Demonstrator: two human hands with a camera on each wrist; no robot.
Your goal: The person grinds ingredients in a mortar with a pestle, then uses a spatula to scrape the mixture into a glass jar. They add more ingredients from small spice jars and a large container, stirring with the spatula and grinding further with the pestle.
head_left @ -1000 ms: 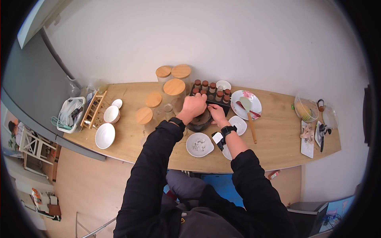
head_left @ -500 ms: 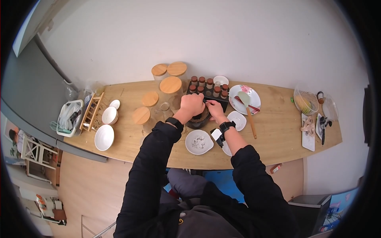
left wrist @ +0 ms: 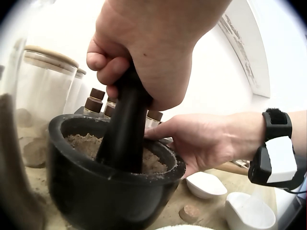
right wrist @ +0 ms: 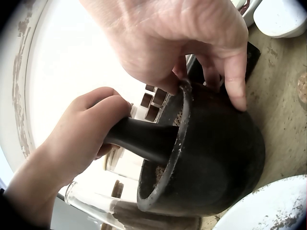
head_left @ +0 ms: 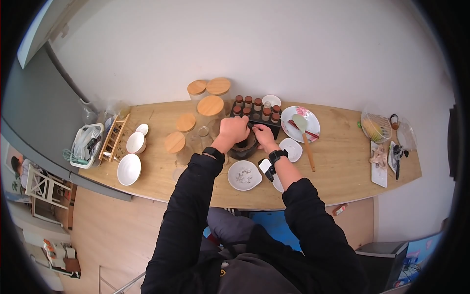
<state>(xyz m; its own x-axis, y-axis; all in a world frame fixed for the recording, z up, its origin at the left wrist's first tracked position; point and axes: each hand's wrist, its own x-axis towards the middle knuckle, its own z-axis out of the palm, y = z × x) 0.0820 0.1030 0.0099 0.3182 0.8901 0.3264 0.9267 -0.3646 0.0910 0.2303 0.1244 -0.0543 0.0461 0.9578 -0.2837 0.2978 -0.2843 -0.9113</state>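
Note:
A black mortar (left wrist: 110,196) stands on the table in front of the spice rack, with brownish ground powder (left wrist: 86,143) inside. My left hand (head_left: 234,131) wraps its fingers round the top of a black pestle (left wrist: 123,129), whose lower end is sunk in the powder and hidden. On the mortar's right side, my right hand (head_left: 264,136) holds the rim, thumb and fingers on either side of the wall. Just in front sits a white spouted bowl (head_left: 245,175) with dark bits in it.
Jars with wooden lids (head_left: 210,105) crowd the left of the mortar, and a rack of brown-capped spice bottles (head_left: 257,110) is behind. To the right are a small white dish (head_left: 291,149) and a floral plate (head_left: 311,120) with a spatula (head_left: 308,147). White bowls (head_left: 129,169) sit farther left.
The head view has shifted slightly. Both hands keep their holds, the left on the pestle and the right on the mortar's rim, with only small movement at the mortar.

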